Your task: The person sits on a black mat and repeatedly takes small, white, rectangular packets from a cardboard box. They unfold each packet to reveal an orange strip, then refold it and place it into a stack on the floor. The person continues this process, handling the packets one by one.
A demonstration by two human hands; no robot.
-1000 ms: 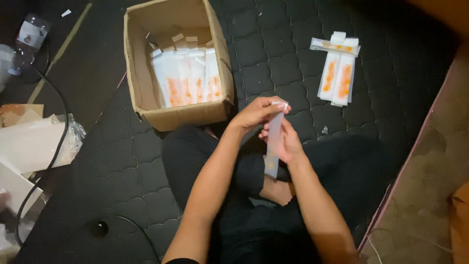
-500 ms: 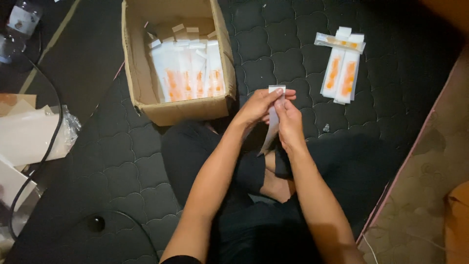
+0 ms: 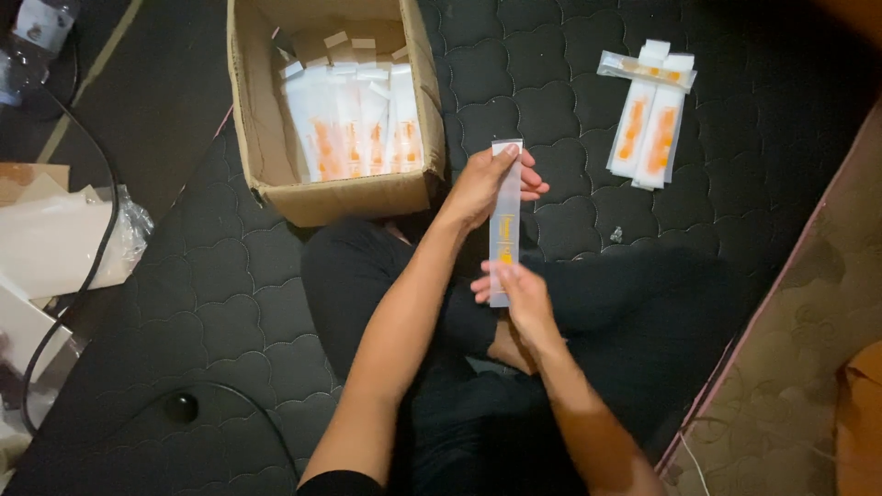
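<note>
I hold a long, narrow clear plastic packet with orange print stretched upright between both hands. My left hand grips its upper end near the white tab. My right hand pinches its lower end above my crossed legs. An open cardboard box directly to the left of my left hand holds several similar white-and-orange packets. A small pile of the same packets lies on the dark quilted mat to the upper right.
A black cable curves across the mat at left, ending near a round black knob. Crumpled paper and plastic lie at the left edge, a plastic bottle at top left. A patterned floor borders the mat at right.
My hands have moved apart along the packet: the left slid up to its top, the right down to its bottom. The view also shifted slightly closer to the box.
</note>
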